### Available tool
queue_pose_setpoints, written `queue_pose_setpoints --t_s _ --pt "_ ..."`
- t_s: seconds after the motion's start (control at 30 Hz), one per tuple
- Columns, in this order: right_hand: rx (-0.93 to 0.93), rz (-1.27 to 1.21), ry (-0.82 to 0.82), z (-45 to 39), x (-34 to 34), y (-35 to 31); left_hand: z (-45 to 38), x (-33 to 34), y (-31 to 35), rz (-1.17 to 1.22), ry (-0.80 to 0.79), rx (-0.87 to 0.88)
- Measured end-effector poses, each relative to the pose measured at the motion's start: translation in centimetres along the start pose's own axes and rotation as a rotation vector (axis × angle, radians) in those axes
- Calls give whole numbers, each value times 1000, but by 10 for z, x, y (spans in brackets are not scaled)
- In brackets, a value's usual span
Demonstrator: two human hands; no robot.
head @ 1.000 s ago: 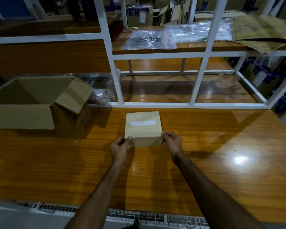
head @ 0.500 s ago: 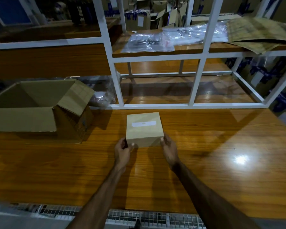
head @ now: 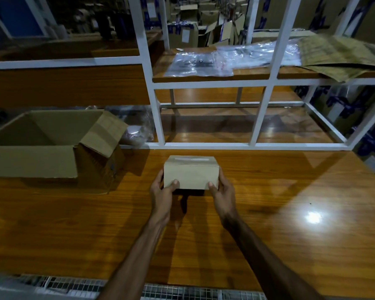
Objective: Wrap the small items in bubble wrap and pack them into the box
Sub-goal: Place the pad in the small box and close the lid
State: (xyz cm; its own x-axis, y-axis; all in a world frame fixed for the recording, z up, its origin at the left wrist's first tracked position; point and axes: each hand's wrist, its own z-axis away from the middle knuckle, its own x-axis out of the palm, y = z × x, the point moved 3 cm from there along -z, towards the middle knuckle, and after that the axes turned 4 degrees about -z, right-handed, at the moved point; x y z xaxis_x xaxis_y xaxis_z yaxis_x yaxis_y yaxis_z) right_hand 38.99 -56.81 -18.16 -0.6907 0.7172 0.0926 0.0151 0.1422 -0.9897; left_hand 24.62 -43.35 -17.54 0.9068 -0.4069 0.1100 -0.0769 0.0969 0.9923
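Note:
A small tan cardboard box (head: pixel 191 173) with a white label on top is held a little above the wooden table (head: pixel 268 213), its near side tipped toward me. My left hand (head: pixel 161 191) grips its left end, thumb on the front face. My right hand (head: pixel 222 191) grips the right end the same way. A large open cardboard box (head: pixel 43 148) stands at the left on the table, flaps spread, its inside dark. Clear bubble wrap sheets (head: pixel 225 59) lie on the upper shelf behind.
A white metal shelf frame (head: pixel 266 105) rises along the table's back edge. A crumpled plastic bag (head: pixel 136 128) sits behind the large box. Brown paper (head: pixel 338 55) lies on the upper shelf at the right. A wire grille (head: pixel 160 291) runs along the table's near edge.
The small box lay flat on the table with my hands at its near corners. Both hands have closed on its ends and lifted it, tipping its front face toward me.

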Motion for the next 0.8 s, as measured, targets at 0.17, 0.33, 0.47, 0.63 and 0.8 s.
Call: queue_pose_setpoints --t_s 0.17,0.33,0.47,0.63,0.8 --pt "-121 69 93 6 8 -25 0 0 32 36 -27 50" --pt "-328 160 236 23 19 -54 0 0 57 139 -104 15" --pt "-509 396 367 44 33 -82 -3 -1 60 222 -200 -56" --pt "-561 655 469 66 52 -101 3 2 57 327 -249 -181" --pt "-582 715 510 74 63 -107 13 5 60 431 -283 -241"
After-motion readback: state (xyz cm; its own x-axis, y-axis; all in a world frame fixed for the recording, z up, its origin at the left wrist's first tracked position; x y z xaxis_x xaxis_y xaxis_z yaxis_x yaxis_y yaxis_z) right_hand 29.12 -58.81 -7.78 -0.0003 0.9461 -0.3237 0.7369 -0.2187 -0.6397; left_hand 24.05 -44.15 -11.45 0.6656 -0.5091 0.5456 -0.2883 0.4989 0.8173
